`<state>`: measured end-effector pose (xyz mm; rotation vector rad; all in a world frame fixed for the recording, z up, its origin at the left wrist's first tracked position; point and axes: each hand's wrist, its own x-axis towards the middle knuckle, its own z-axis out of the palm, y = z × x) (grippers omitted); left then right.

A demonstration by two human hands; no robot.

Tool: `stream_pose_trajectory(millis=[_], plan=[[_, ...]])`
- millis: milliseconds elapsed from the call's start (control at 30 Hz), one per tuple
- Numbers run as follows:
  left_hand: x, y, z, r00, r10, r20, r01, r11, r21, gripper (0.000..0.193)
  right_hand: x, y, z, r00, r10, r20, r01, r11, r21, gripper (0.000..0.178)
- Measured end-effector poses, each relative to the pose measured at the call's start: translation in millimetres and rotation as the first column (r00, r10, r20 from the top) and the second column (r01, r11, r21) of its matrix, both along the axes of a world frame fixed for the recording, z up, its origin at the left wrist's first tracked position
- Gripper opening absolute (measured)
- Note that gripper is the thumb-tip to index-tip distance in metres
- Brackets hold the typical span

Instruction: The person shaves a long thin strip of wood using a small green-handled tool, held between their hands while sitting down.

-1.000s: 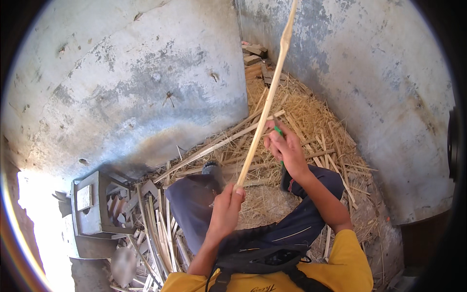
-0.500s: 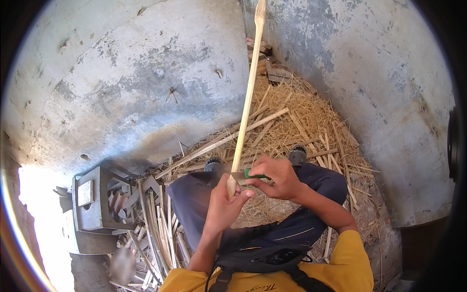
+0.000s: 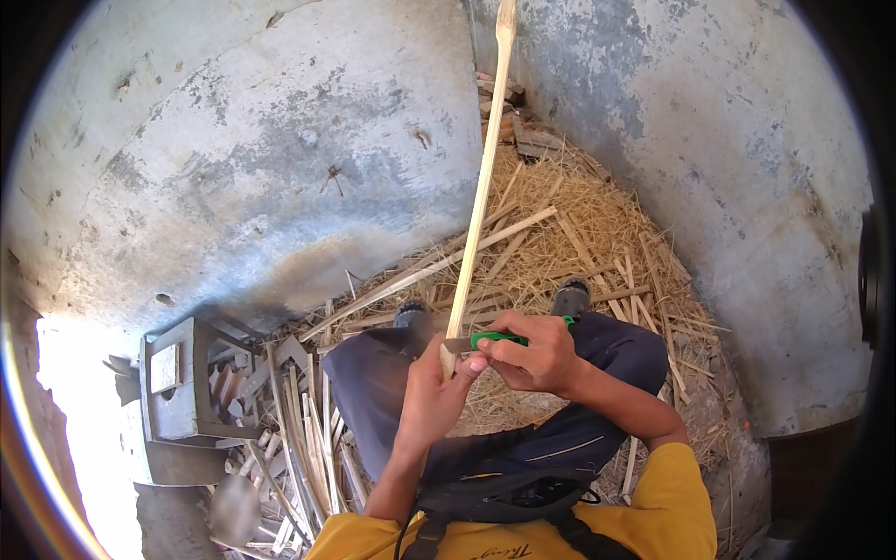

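A long pale strip of bamboo or wood (image 3: 478, 205) rises away from me, its far end widening near the top of the view. My left hand (image 3: 434, 397) is closed around its near end, with the thumb along the right side. My right hand (image 3: 541, 353) grips a green-handled knife (image 3: 499, 338). Its short metal blade (image 3: 457, 345) lies across the strip just above my left fingers and touches it. The left thumb is close to the fingers of my right hand. Part of the handle is hidden by my right fingers.
Straw and shavings (image 3: 532, 252) cover the floor between two worn walls (image 3: 280, 140). Loose wooden strips (image 3: 313, 448) lie at my left, beside a grey wooden frame (image 3: 191, 383). My bent legs (image 3: 373, 373) flank my hands.
My right hand has turned, so more of the green handle shows. The strip's far end has shifted slightly to the right. My left hand keeps its hold.
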<state>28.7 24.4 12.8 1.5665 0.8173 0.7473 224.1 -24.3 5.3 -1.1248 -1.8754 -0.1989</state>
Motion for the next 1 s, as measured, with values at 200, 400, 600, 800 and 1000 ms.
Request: stream_pose_trajectory(millis=[200, 400, 600, 800, 1000], plan=[[-2.4, -1.4, -2.6, 0.999, -0.011, 0.042, 0.014, 0.997, -0.078, 0.027, -5.1, -0.6, -3.7, 0.998, -0.059, 0.004, 0.059, 0.998, 0.013, 0.015], [-8.5, -1.2, -3.3, 0.996, -0.042, 0.074, 0.048, 0.995, -0.093, 0.026, -5.8, 0.7, -0.4, 0.999, -0.053, -0.007, 0.054, 0.998, 0.039, 0.016], [-10.9, -1.8, 2.8, 0.998, -0.052, 0.041, 0.056, 0.993, -0.100, 0.026, -4.7, 3.8, -2.3, 0.998, -0.057, 0.020, 0.056, 0.997, 0.062, 0.019], [-17.3, -0.9, 2.9, 0.999, -0.044, -0.013, 0.043, 0.995, -0.085, 0.029, -6.0, 6.9, 2.3, 0.998, -0.049, 0.042, 0.045, 0.996, 0.082, 0.019], [-29.0, -7.0, -14.2, 0.990, -0.048, -0.136, 0.039, 0.997, -0.070, 0.039, 10.6, 17.8, 11.5, 0.989, -0.148, -0.005, 0.147, 0.984, 0.099, 0.011]])
